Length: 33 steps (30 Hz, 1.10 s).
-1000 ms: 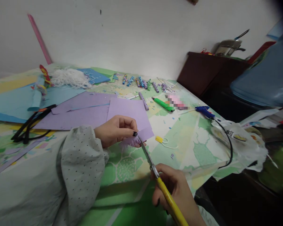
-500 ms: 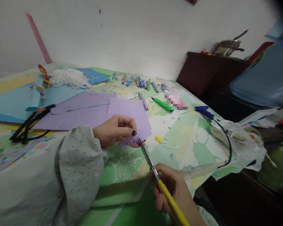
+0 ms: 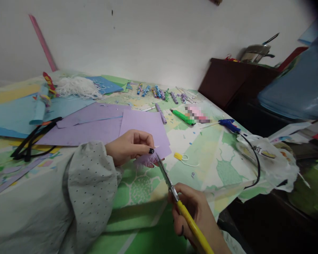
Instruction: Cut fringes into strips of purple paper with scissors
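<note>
My left hand (image 3: 132,146) pinches a small strip of purple paper (image 3: 147,160) whose lower edge is cut into fine fringe. My right hand (image 3: 196,211) is wrapped round yellow-handled scissors (image 3: 193,225), whose blades point up and left. Their tips touch the fringed edge beside my left fingertips. Behind my left hand a purple sheet (image 3: 143,121) lies on the patterned tablecloth. To the right of that sheet rests a yellow piece with a white string loop (image 3: 178,156).
Farther back are a green cutter (image 3: 182,117), small paper rolls (image 3: 157,92) and white string (image 3: 78,87). A blue glue gun (image 3: 229,125) and plastic bag (image 3: 270,165) are at right. Purple sheets (image 3: 95,130) and black cord (image 3: 29,143) lie left.
The scissor tips and my left fingertips have shifted very slightly right along the fringed edge. The surrounding objects look the same.
</note>
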Motion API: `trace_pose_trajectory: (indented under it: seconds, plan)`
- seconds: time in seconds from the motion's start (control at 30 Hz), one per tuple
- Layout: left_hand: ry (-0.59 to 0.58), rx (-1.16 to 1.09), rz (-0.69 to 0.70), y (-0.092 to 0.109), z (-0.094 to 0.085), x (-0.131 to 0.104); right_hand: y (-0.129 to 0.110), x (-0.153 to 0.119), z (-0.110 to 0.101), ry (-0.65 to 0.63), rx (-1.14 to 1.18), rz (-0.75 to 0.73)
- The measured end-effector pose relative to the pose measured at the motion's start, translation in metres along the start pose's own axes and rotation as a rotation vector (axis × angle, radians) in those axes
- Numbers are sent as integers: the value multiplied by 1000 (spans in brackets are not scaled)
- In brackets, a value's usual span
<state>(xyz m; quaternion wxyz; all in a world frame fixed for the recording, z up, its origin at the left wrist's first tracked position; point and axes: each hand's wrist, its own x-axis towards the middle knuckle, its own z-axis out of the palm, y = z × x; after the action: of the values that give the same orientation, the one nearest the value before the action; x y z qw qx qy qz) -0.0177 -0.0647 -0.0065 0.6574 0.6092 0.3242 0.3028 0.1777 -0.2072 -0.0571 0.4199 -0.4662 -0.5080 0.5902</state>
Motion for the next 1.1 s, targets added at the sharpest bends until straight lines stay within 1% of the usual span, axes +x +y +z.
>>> trace_pose_trajectory:
  seconds: [0.3,0.47,0.63,0.8,0.93,1.1]
  plan:
    - [-17,21,-4,-1,0,1,-3,1,2,7,-6,17]
    - [-19,19,-3,-2,0,1,-2,1,1,30,-4,2]
    - [-18,15,-3,-1,0,1,-2,2,1,17,-9,8]
    - [-12,10,0,-1,0,1,-2,2,1,45,-39,7]
    - [-15,5,1,-1,0,1,-4,1,2,32,-39,4]
    - [-12,0,4,-1,1,1,3,1,2,47,-23,-2]
